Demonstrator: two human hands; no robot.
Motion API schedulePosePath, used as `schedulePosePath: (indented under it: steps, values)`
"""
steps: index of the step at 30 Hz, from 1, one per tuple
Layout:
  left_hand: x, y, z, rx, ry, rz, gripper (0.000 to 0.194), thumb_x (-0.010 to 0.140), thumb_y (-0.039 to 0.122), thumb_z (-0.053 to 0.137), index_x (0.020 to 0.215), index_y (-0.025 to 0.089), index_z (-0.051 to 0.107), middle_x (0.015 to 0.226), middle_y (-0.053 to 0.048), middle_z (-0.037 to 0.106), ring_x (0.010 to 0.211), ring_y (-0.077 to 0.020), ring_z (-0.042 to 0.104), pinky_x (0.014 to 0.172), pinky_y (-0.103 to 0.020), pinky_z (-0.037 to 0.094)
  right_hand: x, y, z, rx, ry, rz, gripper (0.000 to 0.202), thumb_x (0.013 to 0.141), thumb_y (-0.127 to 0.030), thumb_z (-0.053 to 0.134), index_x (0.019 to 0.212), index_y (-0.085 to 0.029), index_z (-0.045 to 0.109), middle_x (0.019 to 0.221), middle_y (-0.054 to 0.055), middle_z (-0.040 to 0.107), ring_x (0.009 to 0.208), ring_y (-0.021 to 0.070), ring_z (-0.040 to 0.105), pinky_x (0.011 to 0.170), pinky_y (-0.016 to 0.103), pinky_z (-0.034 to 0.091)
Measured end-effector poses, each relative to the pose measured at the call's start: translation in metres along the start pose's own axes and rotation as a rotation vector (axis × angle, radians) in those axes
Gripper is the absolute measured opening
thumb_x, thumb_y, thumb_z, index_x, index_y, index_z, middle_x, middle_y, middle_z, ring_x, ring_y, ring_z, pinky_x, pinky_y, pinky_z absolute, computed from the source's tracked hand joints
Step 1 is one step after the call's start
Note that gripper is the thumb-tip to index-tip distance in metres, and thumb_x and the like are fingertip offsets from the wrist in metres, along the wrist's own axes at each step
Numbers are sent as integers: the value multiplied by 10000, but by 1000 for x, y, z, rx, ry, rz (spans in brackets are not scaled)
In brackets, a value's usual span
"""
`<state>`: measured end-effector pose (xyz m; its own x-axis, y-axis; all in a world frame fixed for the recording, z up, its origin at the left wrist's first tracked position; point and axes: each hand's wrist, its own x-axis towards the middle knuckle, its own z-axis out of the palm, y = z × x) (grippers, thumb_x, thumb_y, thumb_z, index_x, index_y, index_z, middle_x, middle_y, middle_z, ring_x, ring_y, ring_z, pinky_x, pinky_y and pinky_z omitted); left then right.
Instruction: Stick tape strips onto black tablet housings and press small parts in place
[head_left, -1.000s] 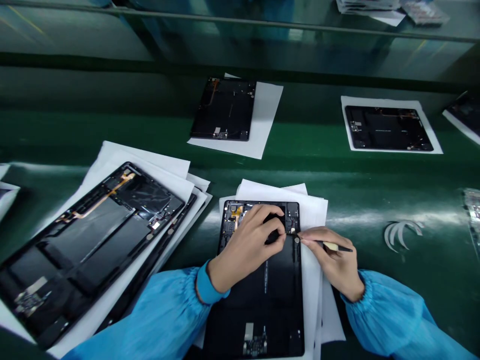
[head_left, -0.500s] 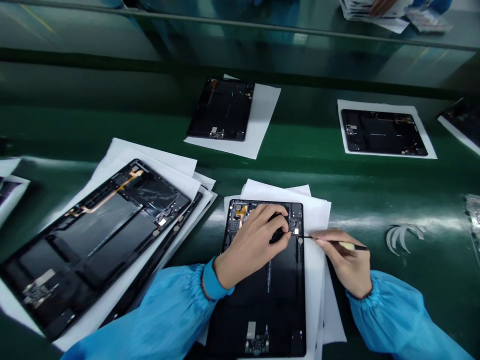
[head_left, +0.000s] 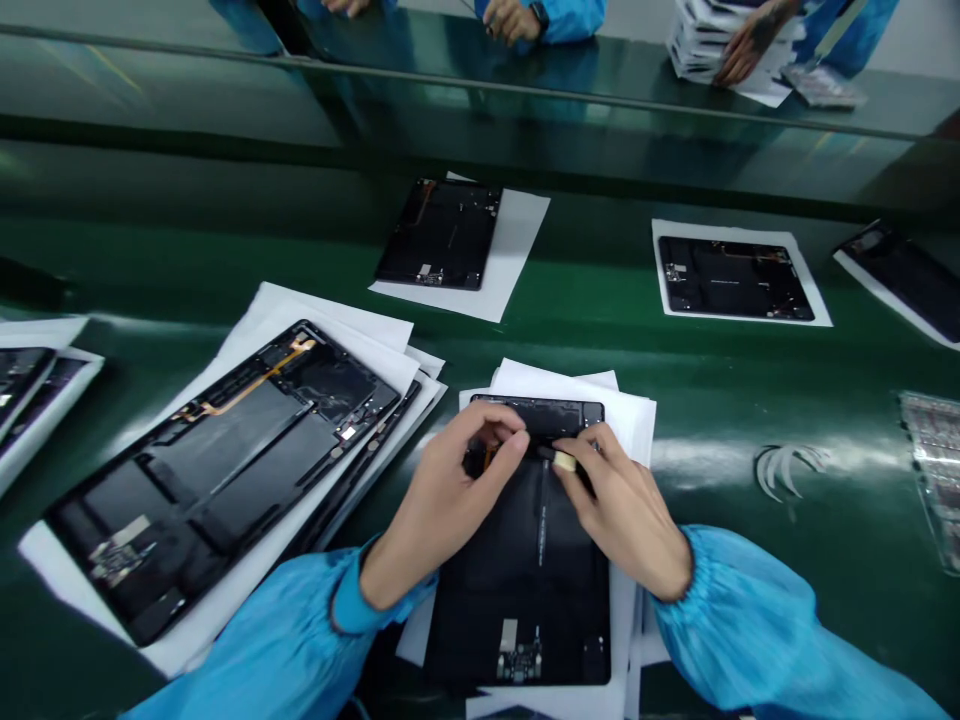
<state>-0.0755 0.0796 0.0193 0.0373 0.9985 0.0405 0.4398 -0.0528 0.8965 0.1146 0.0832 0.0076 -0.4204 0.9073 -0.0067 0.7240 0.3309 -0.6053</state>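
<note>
Left hand [head_left: 442, 500] and right hand [head_left: 628, 512] hover close, not joined, above the papers [head_left: 632, 430] bearing the tablet [head_left: 517, 595], near middle. The right pinches a pale tool [head_left: 564, 461] — I can't tell whether the left's curled fingers hold anything. A light, steady touch at the tablet's far end seems wisest.

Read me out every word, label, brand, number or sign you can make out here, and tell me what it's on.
Readable text: none.
Black casing in front of the person: a pale strip of marks along its middle, perhaps print, too small to read.
Sideways casing at upper right: a faint pale line, also too small.
Clear sheet or tray at the right edge: blurred detail; I can't tell whether it includes writing.
</note>
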Motion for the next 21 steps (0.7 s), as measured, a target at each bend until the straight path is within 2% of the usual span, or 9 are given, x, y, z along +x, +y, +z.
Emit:
schedulePosePath:
  steps: [3, 6, 9, 12, 16, 18, 21]
  values:
    - [-26, 1, -11, 10, -101, -84, 79, 913, 250, 547, 876, 215, 608, 802, 9, 621, 718, -134, 584, 660, -246, 481, 15, -6, 11, -134, -59, -11, 141, 915, -231, 548, 1051, -210, 580, 1029, 57, 559, 738, 175, 638, 577, 289, 521]
    - [-53, 1, -9, -49, -225, -166, 144, 912, 278, 531, 843, 218, 641, 770, 7, 648, 683, -137, 596, 634, -246, 489, 12, -12, 5, -42, -1, -34, 39, 908, -209, 563, 946, -218, 567, 964, 30, 564, 767, 166, 644, 641, 285, 535]
    - [-75, 6, 2, -276, -300, -290, 244, 930, 393, 508, 936, 226, 686, 832, -23, 698, 756, -166, 650, 702, -276, 537, -15, -28, -13, 54, 78, -116, 68, 938, -207, 508, 918, -226, 570, 911, 25, 588, 733, 149, 653, 640, 264, 535]
    - [-90, 14, 11, -563, -301, -428, 384, 876, 539, 570, 1059, 222, 685, 881, -54, 719, 845, -207, 678, 777, -325, 566, -57, -44, -23, 4, 128, -261, 195, 959, -164, 414, 936, -223, 599, 843, 32, 632, 653, 138, 660, 574, 243, 524]
    - [-98, 20, 17, -779, -352, -523, 375, 819, 537, 664, 938, 184, 710, 798, -52, 716, 814, -202, 687, 766, -307, 567, -95, -45, -19, -115, 147, -403, 232, 947, -144, 432, 1046, -210, 631, 810, 38, 697, 665, 151, 687, 635, 240, 551]
    - [-99, 19, 18, -765, -353, -524, 350, 829, 508, 666, 890, 167, 712, 761, -50, 712, 744, -185, 682, 727, -288, 567, -99, -41, -16, -105, 118, -405, 264, 938, -133, 444, 1122, -206, 618, 840, 42, 711, 700, 157, 695, 655, 238, 557]
    - [-101, 15, 20, -570, -306, -439, 300, 859, 459, 639, 936, 182, 724, 823, -60, 739, 750, -199, 689, 726, -295, 578, -93, -36, -16, -102, 155, -364, 351, 940, -104, 365, 1197, -182, 590, 901, 63, 713, 692, 156, 691, 634, 243, 554]
